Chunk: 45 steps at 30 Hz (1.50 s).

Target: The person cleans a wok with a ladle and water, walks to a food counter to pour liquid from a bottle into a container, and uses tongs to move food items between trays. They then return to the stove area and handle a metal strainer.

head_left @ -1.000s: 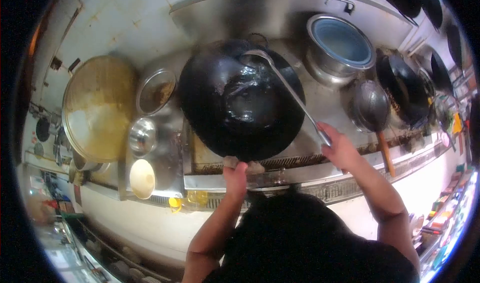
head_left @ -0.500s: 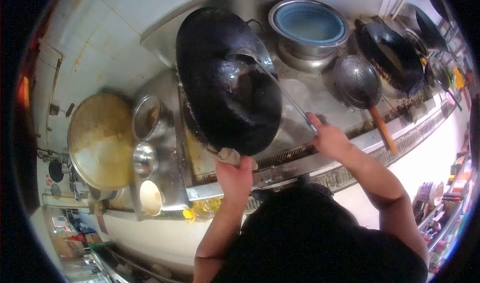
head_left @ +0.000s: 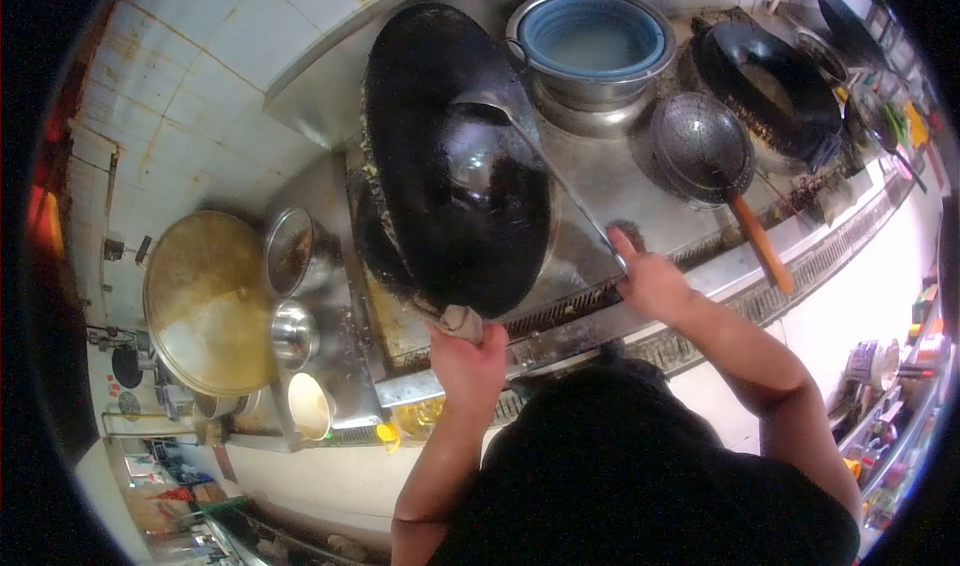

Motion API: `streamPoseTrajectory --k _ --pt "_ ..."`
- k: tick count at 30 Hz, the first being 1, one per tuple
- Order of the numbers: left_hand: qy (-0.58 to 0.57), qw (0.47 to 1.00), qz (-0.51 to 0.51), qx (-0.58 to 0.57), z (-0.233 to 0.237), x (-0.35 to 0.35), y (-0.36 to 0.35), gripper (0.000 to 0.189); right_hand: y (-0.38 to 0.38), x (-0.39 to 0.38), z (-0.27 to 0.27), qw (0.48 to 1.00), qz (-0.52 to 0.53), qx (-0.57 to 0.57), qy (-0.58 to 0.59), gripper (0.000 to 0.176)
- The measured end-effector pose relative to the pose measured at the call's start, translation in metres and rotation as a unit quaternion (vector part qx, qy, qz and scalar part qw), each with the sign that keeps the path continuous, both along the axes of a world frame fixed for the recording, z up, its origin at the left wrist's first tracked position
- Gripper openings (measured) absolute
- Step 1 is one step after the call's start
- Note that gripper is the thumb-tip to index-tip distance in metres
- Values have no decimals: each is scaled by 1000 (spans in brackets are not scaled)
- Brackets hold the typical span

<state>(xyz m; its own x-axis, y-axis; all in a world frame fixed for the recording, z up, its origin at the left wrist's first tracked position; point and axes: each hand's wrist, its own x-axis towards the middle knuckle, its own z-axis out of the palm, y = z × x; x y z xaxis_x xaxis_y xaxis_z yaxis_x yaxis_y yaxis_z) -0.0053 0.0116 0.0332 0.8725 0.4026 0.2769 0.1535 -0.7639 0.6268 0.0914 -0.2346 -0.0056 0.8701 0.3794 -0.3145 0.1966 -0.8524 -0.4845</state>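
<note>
A large black wok (head_left: 450, 196) is tilted up on its side over the stove, its inside dark and shiny. My left hand (head_left: 468, 364) is closed around a folded grey-brown cloth (head_left: 461, 322) at the wok's near edge; the handle or rim beneath the cloth is hidden. My right hand (head_left: 655, 284) grips the end of a long-handled metal ladle (head_left: 575, 194). The ladle's bowl is inside the wok, close to its upper part. What little the wok may contain I cannot make out.
Right of the wok stand a steel pot with a blue basin (head_left: 590, 34), a perforated strainer (head_left: 703, 146) with a wooden handle and a second black wok (head_left: 770, 86). On the left are a large round lid (head_left: 205, 301), metal bowls (head_left: 294, 334) and a cream bowl (head_left: 310, 406).
The wok leans more steeply, with more of the burner showing at its left. The ladle stays inside it in my right hand. The whole view has turned slightly.
</note>
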Motion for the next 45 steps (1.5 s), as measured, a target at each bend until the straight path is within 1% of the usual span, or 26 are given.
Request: streamPoseTrajectory --k 5,8,11,12,14,16,18,19,21,22,23,24,25,26,28,29,31,34,35,36,37,38,40,42,44,45 --pt "17 999 24 -18 -5 -2 3 55 3 2 -3 1000 -3 -4 5 80" --pt "-6 1000 -4 -18 -13 -4 10 53 4 1 -5 1000 3 -12 -5 80" --pt "-7 999 18 -50 -18 -9 17 47 10 3 -1 999 10 -34 1 79" --pt "17 999 -22 -21 -33 -13 32 44 10 3 1 999 7 -51 19 78" --pt "-108 964 -29 -242 -34 -12 20 35 11 5 1 998 7 -68 13 77" --pt "-126 957 13 -261 -51 -12 43 33 11 10 2 996 8 -84 10 76" --pt "-32 923 161 -348 -61 -13 71 43 6 18 2 998 36 -49 -29 72" --pt "12 958 130 -256 -101 -21 111 42 0 22 1 998 48 -18 -45 67" --pt "125 986 61 -92 -119 -34 145 39 -11 10 -12 998 26 4 -52 65" --pt "165 986 25 -7 -115 -37 152 39 -16 1 -14 998 15 24 -60 62" --pt "62 931 69 -354 -120 -41 147 38 -24 -12 -13 999 -22 20 -32 59" --pt "-44 747 108 -655 -111 -42 137 37 -34 -26 -20 999 -29 16 -31 59" --pt "-38 728 107 -676 -106 -42 135 32 -47 -41 -31 993 -81 81 -27 57" --pt "-35 724 107 -680 -116 -39 134 32 -59 -55 -43 981 -129 145 -24 56" --pt "-39 717 133 -683 -140 -34 131 33 -76 -78 -69 956 -209 191 -75 55" --pt "-34 738 120 -663 -133 -25 113 28 -85 -86 -80 948 -261 168 -69 54" --pt "-38 729 144 -668 -143 -17 110 25 -103 -98 -95 923 -354 143 -52 50" --pt "-34 715 154 -681 -161 -12 120 22 -120 -102 -108 878 -421 224 -46 41" --pt "-35 709 144 -689 -162 -12 122 22 -125 -103 -113 880 -419 220 -44 41" --pt "-42 703 133 -698 -161 -10 119 22 -128 -98 -112 841 -462 281 18 40" --pt "-51 694 141 -704 -156 -8 114 30 -131 -91 -113 793 -499 339 82 39" --pt "-55 693 148 -703 -158 -7 114 30 -136 -85 -118 797 -494 336 87 39" --pt "-42 677 133 -723 -164 -8 119 31 -153 -72 -129 674 -512 510 154 38" --pt "-49 678 117 -724 -168 -10 123 32 -168 -61 -140 613 -480 590 216 38" --pt "-57 658 93 -745 -169 -9 122 32 -183 -53 -153 618 -469 580 248 39" --pt "-64 671 73 -735 -165 -11 116 35 -196 -51 -169 673 -460 523 250 40"
